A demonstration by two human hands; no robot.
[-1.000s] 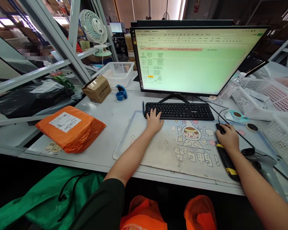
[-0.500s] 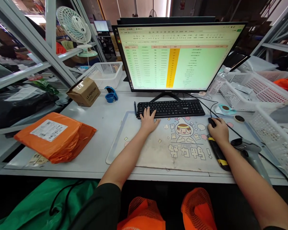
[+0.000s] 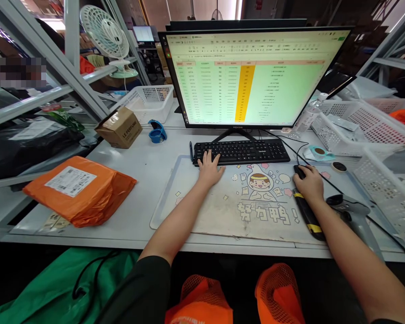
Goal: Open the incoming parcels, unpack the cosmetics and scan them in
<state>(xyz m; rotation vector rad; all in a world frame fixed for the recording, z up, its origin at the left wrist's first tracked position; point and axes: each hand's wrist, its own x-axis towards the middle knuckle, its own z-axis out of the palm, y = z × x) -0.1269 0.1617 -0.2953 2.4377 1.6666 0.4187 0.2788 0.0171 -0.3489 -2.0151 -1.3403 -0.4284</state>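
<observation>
Two hands are working at the bench (image 3: 145, 180), under a wide monitor (image 3: 253, 76) that is showing a green spreadsheet with one orange column. The black keyboard (image 3: 243, 151) is lying at its foot, on the far edge of the printed desk mat (image 3: 222, 207); the left hand (image 3: 209, 170) is resting its open grip on the left keys. The right hand (image 3: 308, 183) is cupping the mouse (image 3: 299, 171) on the mat's right. This looks like data entry, calling next for a keystroke or click. The sheet's text is reading too small, and the mouse is mostly hidden.
</observation>
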